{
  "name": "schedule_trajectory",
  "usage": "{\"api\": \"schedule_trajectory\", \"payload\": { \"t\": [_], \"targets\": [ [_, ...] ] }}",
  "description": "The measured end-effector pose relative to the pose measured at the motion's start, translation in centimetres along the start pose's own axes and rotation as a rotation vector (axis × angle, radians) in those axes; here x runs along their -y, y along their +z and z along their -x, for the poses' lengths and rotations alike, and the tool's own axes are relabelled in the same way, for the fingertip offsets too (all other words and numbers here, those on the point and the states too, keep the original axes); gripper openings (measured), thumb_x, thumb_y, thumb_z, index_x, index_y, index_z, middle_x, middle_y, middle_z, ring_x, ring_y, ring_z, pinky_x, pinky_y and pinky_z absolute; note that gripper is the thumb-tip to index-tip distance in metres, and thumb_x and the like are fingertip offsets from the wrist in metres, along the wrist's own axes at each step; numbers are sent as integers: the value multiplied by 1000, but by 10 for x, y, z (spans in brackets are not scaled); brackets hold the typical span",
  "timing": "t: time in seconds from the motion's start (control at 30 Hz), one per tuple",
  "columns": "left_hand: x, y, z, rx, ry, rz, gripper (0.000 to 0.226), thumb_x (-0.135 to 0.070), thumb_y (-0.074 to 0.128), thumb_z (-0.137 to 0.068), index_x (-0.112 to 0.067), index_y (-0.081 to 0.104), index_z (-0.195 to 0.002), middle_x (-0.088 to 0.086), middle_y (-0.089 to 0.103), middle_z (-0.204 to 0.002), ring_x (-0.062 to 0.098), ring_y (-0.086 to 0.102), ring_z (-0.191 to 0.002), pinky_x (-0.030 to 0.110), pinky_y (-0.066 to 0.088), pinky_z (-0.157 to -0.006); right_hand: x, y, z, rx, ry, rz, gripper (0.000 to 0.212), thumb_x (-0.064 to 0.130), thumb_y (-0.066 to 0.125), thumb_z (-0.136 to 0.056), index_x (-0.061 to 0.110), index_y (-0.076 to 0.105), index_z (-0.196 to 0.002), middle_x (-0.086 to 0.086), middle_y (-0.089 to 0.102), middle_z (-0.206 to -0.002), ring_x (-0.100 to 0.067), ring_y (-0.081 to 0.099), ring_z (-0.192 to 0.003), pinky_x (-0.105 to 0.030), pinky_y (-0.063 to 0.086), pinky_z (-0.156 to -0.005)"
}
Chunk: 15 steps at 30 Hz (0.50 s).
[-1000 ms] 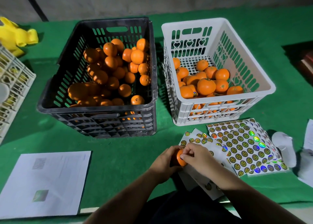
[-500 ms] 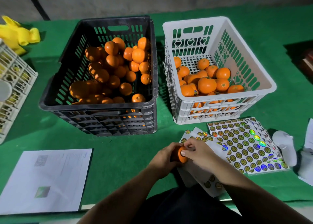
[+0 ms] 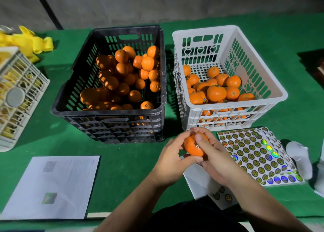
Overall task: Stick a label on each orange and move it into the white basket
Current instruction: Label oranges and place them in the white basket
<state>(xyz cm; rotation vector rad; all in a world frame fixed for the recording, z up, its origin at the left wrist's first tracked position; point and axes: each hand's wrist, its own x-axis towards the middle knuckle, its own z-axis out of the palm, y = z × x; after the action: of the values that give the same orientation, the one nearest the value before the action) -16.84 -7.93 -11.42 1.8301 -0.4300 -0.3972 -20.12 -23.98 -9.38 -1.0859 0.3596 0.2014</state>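
Note:
An orange [image 3: 192,146] sits between both hands, just in front of the white basket [image 3: 273,84]. My left hand [image 3: 171,161] cups it from the left and below. My right hand [image 3: 215,158] grips it from the right, thumb pressing a round label onto its skin. The white basket holds several oranges, some showing labels. The black crate [image 3: 73,91] to its left is piled with several oranges. Sheets of round holographic labels [image 3: 254,154] lie on the green cloth to the right of my hands.
A printed paper sheet [image 3: 52,186] lies front left. A pale crate [image 3: 19,98] with yellow items stands at the left edge, a yellow object [image 3: 33,42] behind it. White plastic items [image 3: 299,158] lie at the right. Label backing sheets [image 3: 201,181] lie under my right wrist.
Both hands have lifted the orange up and forward, closer to the white basket. My right thumb stays on the label.

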Motion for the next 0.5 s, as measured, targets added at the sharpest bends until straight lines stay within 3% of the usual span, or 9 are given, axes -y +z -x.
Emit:
{"api": "schedule_trajectory", "payload": {
  "t": [0.17, 0.3, 0.37, 0.43, 0.5],
  "targets": [
    [-15, 7, 3, -48, 6, -44, 74, -35, 79, -82, -58, 44, -143, -21, 58, -131, 5, 56, -122, 27, 49, -100, 13, 9, 3, -86, -89, 122, 41, 46, 76, -84, 24, 70, -119, -13, 71, -119, -36, 72, -103, -48, 61, -85],
    [-33, 2, 0, -94, 76, -225, 72, -44, 73, -83, -67, 37, -140, -39, 50, -132, 3, 44, -130, 28, 42, -104, 24, 15, 6, -119, -171, 213, 38, 53, 81, -82, 30, 71, -112, 0, 74, -106, -24, 75, -92, -33, 61, -72],
    [-46, -5, -6, -104, 147, -282, 72, -46, 73, -84, -68, 36, -141, -43, 47, -137, -4, 43, -131, 20, 39, -104, 33, 16, 6, -100, -234, 245, 41, 54, 78, -80, 30, 70, -112, 3, 73, -104, -18, 74, -93, -28, 60, -70],
    [-57, -10, -11, -155, 167, -306, 75, -46, 74, -81, -66, 37, -142, -51, 42, -131, -9, 36, -127, 16, 36, -98, 49, 19, 3, -46, -288, 308, 44, 58, 72, -80, 32, 69, -115, 6, 72, -104, -15, 72, -94, -28, 60, -70],
    [-66, -12, -17, -234, 149, -343, 77, -47, 75, -79, -60, 40, -146, -52, 37, -123, -4, 28, -120, 20, 33, -95, 65, 23, -4, -3, -315, 381, 39, 57, 69, -85, 35, 68, -118, 9, 71, -105, -14, 71, -97, -31, 61, -75]
  ]
}}
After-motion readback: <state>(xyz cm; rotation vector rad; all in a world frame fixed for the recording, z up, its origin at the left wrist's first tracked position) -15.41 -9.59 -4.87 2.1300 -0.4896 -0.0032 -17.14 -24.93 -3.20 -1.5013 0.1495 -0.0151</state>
